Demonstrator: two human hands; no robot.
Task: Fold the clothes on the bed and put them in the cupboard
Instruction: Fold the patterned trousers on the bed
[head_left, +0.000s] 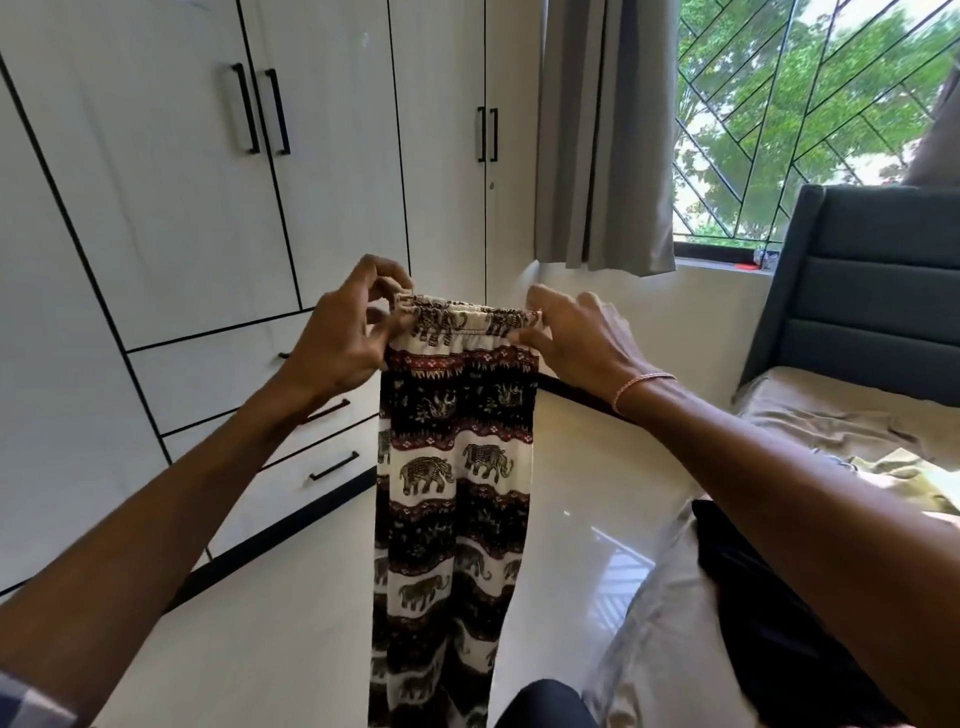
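Elephant-print trousers (452, 493) in black, white and dark red hang straight down in front of me over the floor. My left hand (343, 332) pinches the left end of their elastic waistband. At the waistband's right end my right hand (576, 338) pinches it, a thin bracelet on that wrist. The white cupboard (171, 197) with black handles stands at the left, its doors and drawers closed. The bed (831, 415) with a beige sheet lies at the right. A black garment (753, 582) and a yellowish one (919, 483) lie on it.
Glossy pale floor (582, 493) runs between cupboard and bed. A grey padded headboard (872, 286) stands at the far right under a window (810, 114) with a grey curtain (602, 135). My dark knee (545, 706) shows at the bottom.
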